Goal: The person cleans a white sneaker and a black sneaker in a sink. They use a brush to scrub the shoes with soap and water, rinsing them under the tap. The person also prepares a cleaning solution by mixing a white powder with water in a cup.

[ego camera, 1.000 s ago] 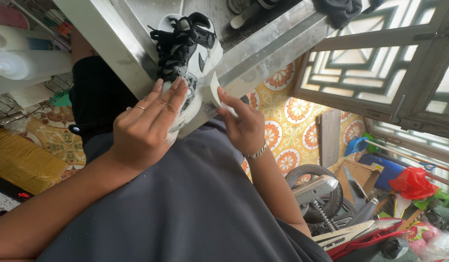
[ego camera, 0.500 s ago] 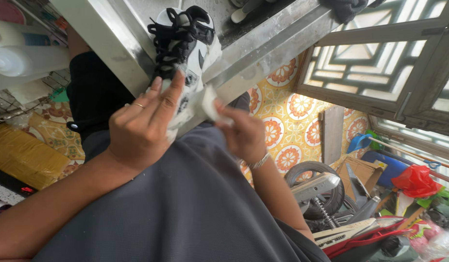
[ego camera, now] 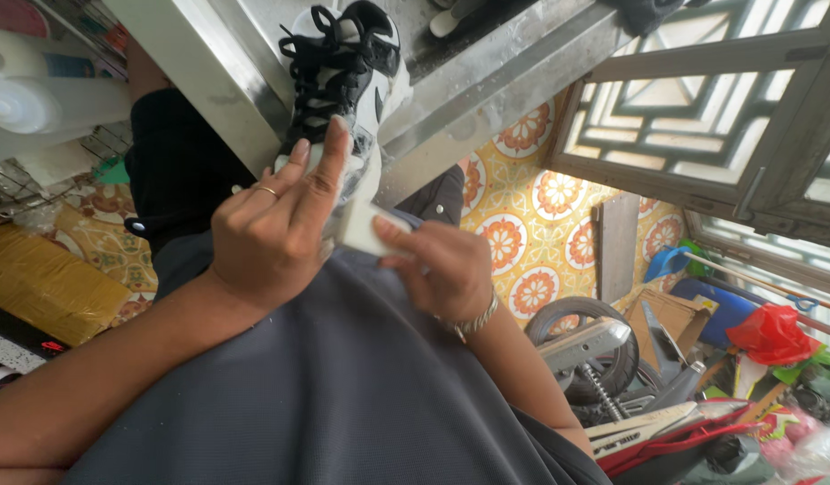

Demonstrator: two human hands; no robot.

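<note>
Overhead, the left hand (ego camera: 276, 229) gripped one black-and-white sneaker (ego camera: 338, 85) while the right hand (ego camera: 437, 269) pinched one white sponge block (ego camera: 363, 226), two white bottles (ego camera: 47, 103) standing at left.

black-and-white sneaker (ego camera: 343, 85), white sponge (ego camera: 361, 226), yellow floor tiles (ego camera: 522, 242) with orange-and-white flowers.

A black-and-white sneaker (ego camera: 343, 81) rests on the steel bench (ego camera: 487, 81).

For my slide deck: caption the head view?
Left hand steadies black-and-white sneaker; right hand presses white block against it.
</note>
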